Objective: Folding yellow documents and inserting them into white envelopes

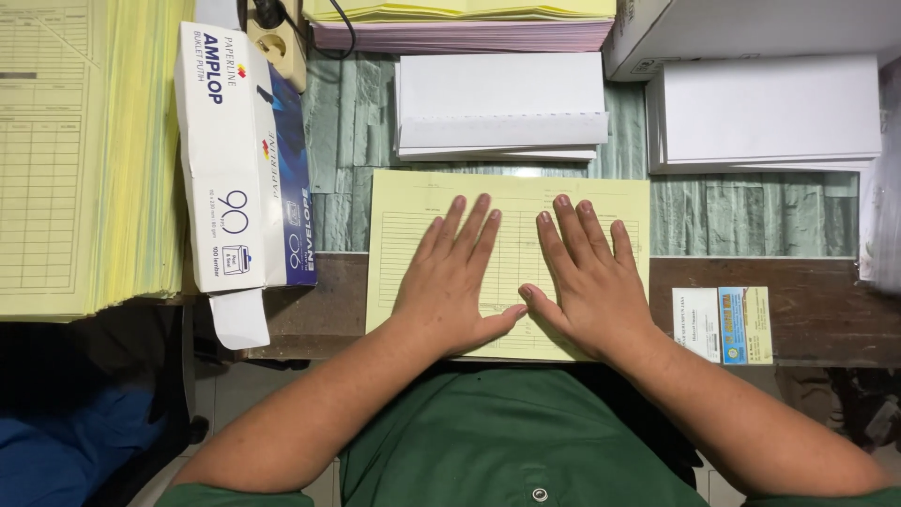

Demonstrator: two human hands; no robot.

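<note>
Worked at a dark wooden desk (807, 314), its far half lined with pale green wood-grain covering (741, 214). Pressed flat on a yellow printed form (511, 202) at the desk's near edge: left hand (452, 282) and right hand (589, 282), both open, palms down, fingers spread and pointing away from the body, thumbs angled inward and nearly meeting at the tips over the form's middle. Gripped nothing; simply lay on the paper. Sat square to the desk edge, that form, with ruled lines and a table grid showing between and beside the fingers, its near edge reaching the desk's front edge.

Stacked just beyond the form: white envelopes (502, 103), the topmost with its flap showing. Piled further right, near the corner: a second stack of white envelopes (770, 113). Stood to the left, just beside the form: a white-and-blue envelope box (239, 160), one end flap hanging open over the desk's front edge. Heaped at far left: a tall pile of yellow forms (84, 150). Lay along the top edge: pink and yellow paper stacks (460, 28). Stuck to the wood right of the right hand: two small cards (723, 324), one white, one blue and yellow. Worn below the arms: a green shirt (507, 441).
</note>
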